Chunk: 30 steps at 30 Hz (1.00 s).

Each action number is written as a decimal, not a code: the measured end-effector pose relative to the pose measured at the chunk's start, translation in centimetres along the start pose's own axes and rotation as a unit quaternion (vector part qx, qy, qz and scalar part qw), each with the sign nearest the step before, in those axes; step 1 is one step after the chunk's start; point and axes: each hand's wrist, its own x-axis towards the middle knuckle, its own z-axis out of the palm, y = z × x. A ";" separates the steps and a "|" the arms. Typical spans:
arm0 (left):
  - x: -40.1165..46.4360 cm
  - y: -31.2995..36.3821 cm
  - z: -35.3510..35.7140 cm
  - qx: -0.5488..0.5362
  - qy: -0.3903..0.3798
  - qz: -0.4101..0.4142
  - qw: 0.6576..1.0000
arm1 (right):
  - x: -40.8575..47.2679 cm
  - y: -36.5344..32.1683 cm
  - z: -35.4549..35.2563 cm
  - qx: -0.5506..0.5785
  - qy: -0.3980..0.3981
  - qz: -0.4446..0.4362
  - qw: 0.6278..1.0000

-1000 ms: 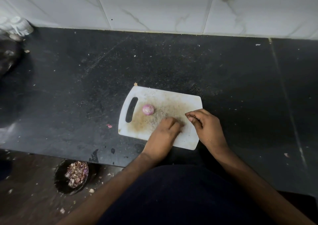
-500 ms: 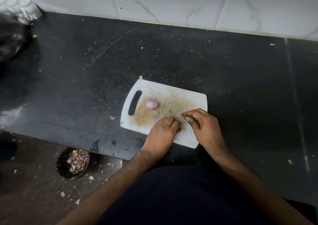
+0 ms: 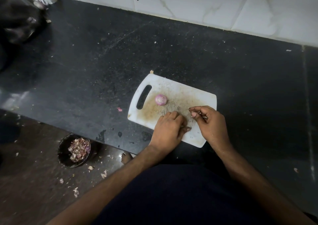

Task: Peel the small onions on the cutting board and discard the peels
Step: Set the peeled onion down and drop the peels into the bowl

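Note:
One peeled pink small onion (image 3: 161, 99) lies on the stained white cutting board (image 3: 199, 95), close to its handle slot. My left hand (image 3: 169, 131) rests knuckles-up on the board's near edge with its fingers curled; a brown sliver of peel (image 3: 187, 128) sticks out by the thumb, and the rest of its grip is hidden. Just to its right, my right hand (image 3: 212, 124) hovers over the board with thumb and fingertips pinched on a thin scrap of peel (image 3: 190, 109). Both hands are a hand's width from the onion.
The board sits near the front edge of a black counter (image 3: 189, 52) against a white tiled wall. A dark bowl (image 3: 60, 149) full of peels stands on the floor at lower left, with loose peels around it. A pink scrap (image 3: 119, 109) lies left of the board. A dark bag (image 3: 19, 20) sits far left.
My right hand has drawn a little away from the left and opened its pinch slightly. The left hand stays curled on the board. The onion has not moved.

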 end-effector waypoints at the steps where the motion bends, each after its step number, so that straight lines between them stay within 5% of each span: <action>1: 0.1 0.1 0.2 0.002 0.003 0.000 1.000 | -0.2 0.2 0.0 -0.003 0.003 -0.001 1.000; 16: -1.0 0.0 -0.1 0.055 -0.008 0.096 0.994 | -1.8 0.0 -0.4 0.024 -0.010 0.023 0.999; 23: -6.0 -4.2 -3.5 0.007 0.061 -0.112 0.992 | -1.8 -3.9 3.9 0.096 -0.134 0.033 0.986; 26: -9.0 -6.6 -5.4 -0.163 0.153 -0.234 0.946 | -2.0 -6.7 7.7 0.128 -0.217 0.050 0.966; 30: -12.5 -9.9 -7.5 -0.391 0.306 -0.372 0.784 | -2.9 -11.0 14.0 0.156 -0.313 0.065 0.935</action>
